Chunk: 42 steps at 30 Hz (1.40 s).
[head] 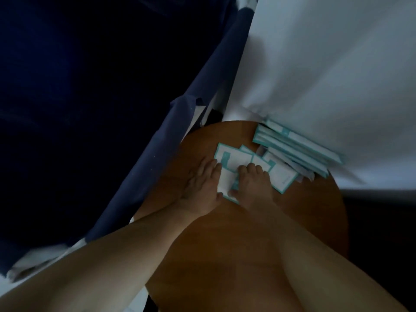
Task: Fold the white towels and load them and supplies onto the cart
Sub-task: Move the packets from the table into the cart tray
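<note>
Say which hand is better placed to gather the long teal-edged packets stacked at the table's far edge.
The right hand, probably: it lies nearer the stack; the left hand rests flat farther away.

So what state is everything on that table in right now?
loose packets: lying flat, scattered and overlapping.
stacked packets: fanned pile, far edge against the white sheet.
left hand: flat, fingertips on the loose packets.
right hand: fingers curled on the loose packets.
</note>
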{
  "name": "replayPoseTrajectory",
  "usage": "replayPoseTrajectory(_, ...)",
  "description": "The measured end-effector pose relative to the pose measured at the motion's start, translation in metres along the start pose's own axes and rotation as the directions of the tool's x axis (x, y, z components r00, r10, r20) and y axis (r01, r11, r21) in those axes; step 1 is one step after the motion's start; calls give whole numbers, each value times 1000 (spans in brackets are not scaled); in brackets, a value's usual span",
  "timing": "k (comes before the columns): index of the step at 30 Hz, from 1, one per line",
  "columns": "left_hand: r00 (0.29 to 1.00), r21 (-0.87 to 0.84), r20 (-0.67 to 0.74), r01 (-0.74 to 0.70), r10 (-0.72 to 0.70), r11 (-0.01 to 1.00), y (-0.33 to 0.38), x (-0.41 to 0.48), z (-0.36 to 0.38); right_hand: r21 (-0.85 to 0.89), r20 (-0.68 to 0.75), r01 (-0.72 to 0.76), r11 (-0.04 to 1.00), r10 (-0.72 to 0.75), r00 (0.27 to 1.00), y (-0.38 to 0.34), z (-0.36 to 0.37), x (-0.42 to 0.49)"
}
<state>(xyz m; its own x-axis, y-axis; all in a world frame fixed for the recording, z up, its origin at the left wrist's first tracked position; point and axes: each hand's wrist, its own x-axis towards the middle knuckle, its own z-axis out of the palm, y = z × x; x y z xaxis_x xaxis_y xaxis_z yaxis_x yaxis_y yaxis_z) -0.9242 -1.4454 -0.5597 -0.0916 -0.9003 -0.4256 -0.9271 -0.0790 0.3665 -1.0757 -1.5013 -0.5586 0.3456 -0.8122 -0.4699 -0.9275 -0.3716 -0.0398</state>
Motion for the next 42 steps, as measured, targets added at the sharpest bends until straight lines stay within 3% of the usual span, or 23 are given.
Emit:
replayPoseTrajectory(6,994,151,-41,-93,101,984,15,4,-7,54,121,215,975,-220,968,2,-36,2)
replayPoseTrajectory(7,994,116,-52,-86,92,989,16,4,-10,65,124,238,969,-244,962,0,-43,5)
replayPoseTrajectory(9,998,-129,-52,37,-44,991,16,1,-16,131,89,269,954,-282,955,0,-53,15)
replayPoseTrajectory(11,964,-411,37,256,-264,875,12,-2,-20,269,5,259,928,-270,963,6,-58,27)
replayPoseTrajectory(13,902,-563,99,399,-421,723,3,-4,-19,293,-81,223,930,-208,975,14,-55,40)
replayPoseTrajectory(17,769,-843,256,474,-586,254,-7,-7,-10,26,-80,193,981,-190,979,13,-31,57)
replayPoseTrajectory(19,744,-861,287,476,-603,178,-9,-11,-6,-35,-95,193,981,-196,976,9,-19,57)
replayPoseTrajectory(24,721,-884,201,425,-663,195,-2,-34,-7,-49,-59,124,991,-127,990,11,-10,40)
replayPoseTrajectory(26,722,-862,148,430,-676,270,3,-48,-12,175,-63,91,980,-81,995,12,-13,23)
replayPoseTrajectory(29,734,-826,66,421,-676,375,15,-75,-25,546,6,-6,838,3,1000,12,-24,-10)
replayPoseTrajectory(33,747,-851,53,381,-662,362,38,-107,-44,732,-9,-112,672,174,985,9,-47,-66)
replayPoseTrajectory(37,814,-887,60,308,-577,343,69,-133,-72,854,-64,-104,510,301,951,9,-72,-138)
replayPoseTrajectory(42,919,-877,-96,104,-382,469,111,-172,-122,852,-214,-61,519,454,865,15,-116,-237)
